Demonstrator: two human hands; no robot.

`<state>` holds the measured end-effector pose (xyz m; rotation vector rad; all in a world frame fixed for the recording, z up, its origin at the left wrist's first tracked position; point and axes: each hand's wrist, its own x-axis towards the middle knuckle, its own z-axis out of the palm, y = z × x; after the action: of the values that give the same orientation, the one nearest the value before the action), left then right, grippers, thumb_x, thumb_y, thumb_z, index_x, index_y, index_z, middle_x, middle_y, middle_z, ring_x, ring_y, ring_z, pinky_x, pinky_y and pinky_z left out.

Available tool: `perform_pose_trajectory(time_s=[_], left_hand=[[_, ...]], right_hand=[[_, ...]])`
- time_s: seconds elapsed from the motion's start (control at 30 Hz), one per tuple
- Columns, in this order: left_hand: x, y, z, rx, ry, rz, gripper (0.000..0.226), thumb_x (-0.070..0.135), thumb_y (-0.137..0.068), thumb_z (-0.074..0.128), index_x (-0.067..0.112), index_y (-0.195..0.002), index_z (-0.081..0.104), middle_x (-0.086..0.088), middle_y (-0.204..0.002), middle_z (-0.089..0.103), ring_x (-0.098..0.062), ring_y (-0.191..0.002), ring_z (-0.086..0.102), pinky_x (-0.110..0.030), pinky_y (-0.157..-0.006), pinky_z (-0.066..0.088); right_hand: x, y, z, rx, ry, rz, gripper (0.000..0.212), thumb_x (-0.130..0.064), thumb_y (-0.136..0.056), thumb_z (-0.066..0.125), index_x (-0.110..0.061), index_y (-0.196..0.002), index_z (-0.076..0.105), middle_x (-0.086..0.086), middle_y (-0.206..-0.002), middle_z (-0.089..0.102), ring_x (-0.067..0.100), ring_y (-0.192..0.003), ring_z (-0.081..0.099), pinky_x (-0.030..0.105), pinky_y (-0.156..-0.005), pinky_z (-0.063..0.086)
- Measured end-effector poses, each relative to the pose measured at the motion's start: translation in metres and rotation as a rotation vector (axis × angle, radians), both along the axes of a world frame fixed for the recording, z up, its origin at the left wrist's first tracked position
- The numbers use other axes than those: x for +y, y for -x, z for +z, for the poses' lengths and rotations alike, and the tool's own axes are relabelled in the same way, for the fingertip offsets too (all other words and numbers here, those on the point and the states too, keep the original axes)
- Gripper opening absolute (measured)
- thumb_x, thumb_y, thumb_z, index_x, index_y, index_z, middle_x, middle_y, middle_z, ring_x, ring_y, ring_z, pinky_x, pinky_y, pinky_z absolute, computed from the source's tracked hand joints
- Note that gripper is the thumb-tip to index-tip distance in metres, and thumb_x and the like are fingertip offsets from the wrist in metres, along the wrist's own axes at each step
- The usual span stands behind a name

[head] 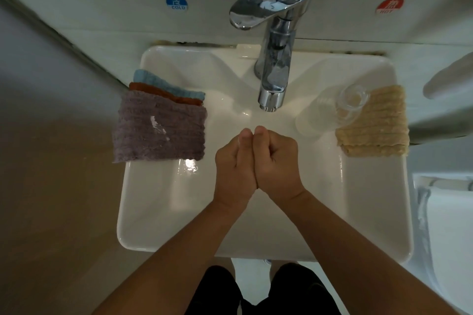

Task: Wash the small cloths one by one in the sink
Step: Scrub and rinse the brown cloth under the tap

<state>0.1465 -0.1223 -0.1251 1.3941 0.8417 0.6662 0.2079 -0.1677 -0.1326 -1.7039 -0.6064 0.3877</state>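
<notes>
Fists, left hand (234, 161) against right hand (277, 158), over sink (143, 212).

Two bare forearms reach forward from the bottom edge and meet in the middle. The left hand (234, 163) and right hand (277, 158) press side by side, thumbs touching, fingers curled under into loose fists. Neither visibly holds anything.
</notes>
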Motion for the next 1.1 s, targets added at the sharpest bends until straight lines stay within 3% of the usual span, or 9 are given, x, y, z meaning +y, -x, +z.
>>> perform_pose_trajectory(time_s=[0.2,0.4,0.53,0.67,0.77,0.83,0.9,1.0,1.1], left_hand=[[-0.007,-0.004,0.000,-0.017,0.247,0.116,0.043,0.031,-0.102,0.054,0.022,-0.061,0.065,0.002,-0.057,0.057,-0.013,-0.059,0.056,-0.030,-0.058,0.049],[-0.012,-0.004,0.002,0.059,0.174,0.089,0.045,0.033,-0.103,0.050,0.012,-0.066,0.065,-0.004,-0.058,0.061,-0.015,-0.058,0.060,-0.036,-0.056,0.051],[-0.007,0.002,0.018,0.137,0.163,-0.007,0.039,0.035,-0.104,0.051,0.016,-0.071,0.057,-0.002,-0.063,0.059,-0.015,-0.061,0.059,-0.030,-0.052,0.049],[-0.005,0.010,0.036,0.176,0.127,-0.069,0.018,0.039,-0.098,0.055,0.021,-0.097,0.054,0.011,-0.086,0.066,-0.004,-0.078,0.066,-0.026,-0.067,0.057],[-0.006,0.014,0.038,0.391,-0.005,-0.226,0.030,0.032,-0.107,0.035,0.016,-0.125,0.053,-0.002,-0.109,0.061,-0.004,-0.077,0.057,-0.020,-0.066,0.045],[-0.003,0.018,0.036,0.489,-0.130,-0.266,0.040,0.028,-0.110,0.026,0.012,-0.140,0.046,-0.003,-0.108,0.053,-0.011,-0.074,0.050,-0.019,-0.060,0.034],[-0.004,0.019,0.044,0.452,-0.043,-0.237,0.027,0.040,-0.109,0.033,0.026,-0.125,0.051,0.006,-0.095,0.055,-0.004,-0.072,0.057,-0.013,-0.056,0.035],[-0.002,0.011,0.046,0.347,0.168,-0.168,0.037,0.070,-0.096,0.034,0.037,-0.088,0.050,0.011,-0.074,0.062,0.004,-0.060,0.057,-0.016,-0.053,0.042],[-0.004,0.004,0.044,0.142,0.166,0.000,0.040,0.029,-0.101,0.045,0.035,-0.062,0.049,0.013,-0.061,0.053,-0.003,-0.059,0.051,-0.021,-0.056,0.045]], right_hand=[[0.003,0.002,0.002,0.068,0.003,-0.033,0.050,-0.019,-0.102,0.047,-0.011,-0.052,0.047,-0.009,-0.045,0.042,0.005,-0.043,0.040,0.024,-0.046,0.033],[-0.007,0.001,0.007,0.138,0.052,-0.045,0.053,-0.024,-0.101,0.047,0.001,-0.055,0.052,0.014,-0.047,0.050,0.033,-0.045,0.049,0.037,-0.043,0.039],[-0.015,0.002,0.022,0.252,0.164,-0.031,0.045,-0.037,-0.098,0.047,-0.003,-0.069,0.053,0.017,-0.060,0.056,0.034,-0.058,0.060,0.049,-0.051,0.054],[-0.020,0.002,0.041,0.364,0.392,0.014,0.043,-0.051,-0.101,0.030,-0.014,-0.091,0.050,0.009,-0.085,0.063,0.024,-0.079,0.064,0.053,-0.079,0.056],[-0.020,0.006,0.049,0.352,0.340,-0.002,0.038,-0.043,-0.103,0.033,-0.014,-0.084,0.048,0.002,-0.078,0.063,0.011,-0.073,0.060,0.035,-0.069,0.048],[-0.020,0.005,0.053,0.326,0.223,0.007,0.025,-0.019,-0.106,0.044,-0.011,-0.082,0.045,0.005,-0.073,0.055,0.011,-0.064,0.052,0.040,-0.063,0.044],[-0.020,0.003,0.052,0.340,0.149,0.036,0.023,-0.011,-0.104,0.047,-0.005,-0.082,0.044,0.014,-0.073,0.051,0.017,-0.064,0.050,0.045,-0.060,0.044],[-0.017,0.003,0.047,0.264,0.119,0.081,0.027,-0.016,-0.104,0.048,-0.004,-0.080,0.045,0.009,-0.068,0.052,0.014,-0.063,0.049,0.036,-0.058,0.043],[-0.011,0.010,0.041,0.133,0.053,0.057,0.034,-0.015,-0.101,0.043,-0.004,-0.069,0.043,0.005,-0.059,0.045,0.009,-0.055,0.042,0.032,-0.053,0.037]])
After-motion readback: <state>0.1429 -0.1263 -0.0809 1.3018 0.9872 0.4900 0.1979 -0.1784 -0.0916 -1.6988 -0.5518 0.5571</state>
